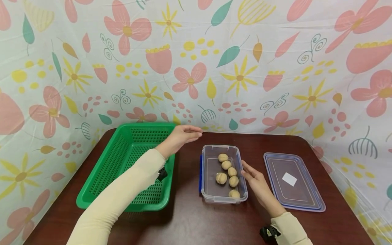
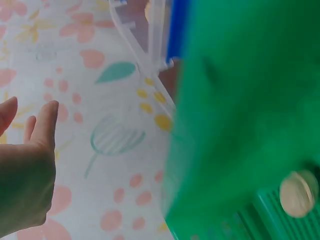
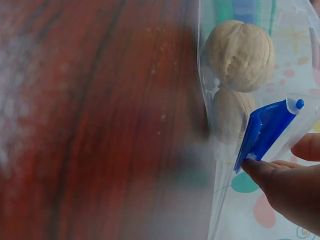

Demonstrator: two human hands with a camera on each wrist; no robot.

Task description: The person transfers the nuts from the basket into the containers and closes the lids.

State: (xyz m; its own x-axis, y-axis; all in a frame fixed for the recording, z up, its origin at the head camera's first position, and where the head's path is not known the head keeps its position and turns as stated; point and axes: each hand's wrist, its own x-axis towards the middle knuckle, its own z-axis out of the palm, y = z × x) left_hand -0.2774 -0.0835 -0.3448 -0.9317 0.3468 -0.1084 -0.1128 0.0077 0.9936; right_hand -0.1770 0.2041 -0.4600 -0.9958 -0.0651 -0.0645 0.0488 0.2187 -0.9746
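Observation:
My left hand (image 1: pixel 183 136) is held in the air between the green basket (image 1: pixel 105 163) and the clear plastic container (image 1: pixel 211 196), its fingers extended and holding nothing visible. Several walnuts (image 1: pixel 226 165) lie inside the container. At its right side, the fingers of my right hand (image 1: pixel 259 187) touch the wall near the rim. The right wrist view shows those fingertips against a blue latch (image 3: pixel 267 130), with walnuts (image 3: pixel 240 57) behind the clear wall. Another walnut (image 2: pixel 299 194) lies in the basket in the left wrist view; my left arm covers part of the basket in the head view.
A clear lid (image 1: pixel 298 183) with a blue-edged rim and a white label lies on the right of the dark wooden table (image 1: pixel 196 224). Another blue latch (image 1: pixel 200 175) hangs on the container's left side. A flower-patterned cloth (image 1: pixel 190 44) stands behind the table.

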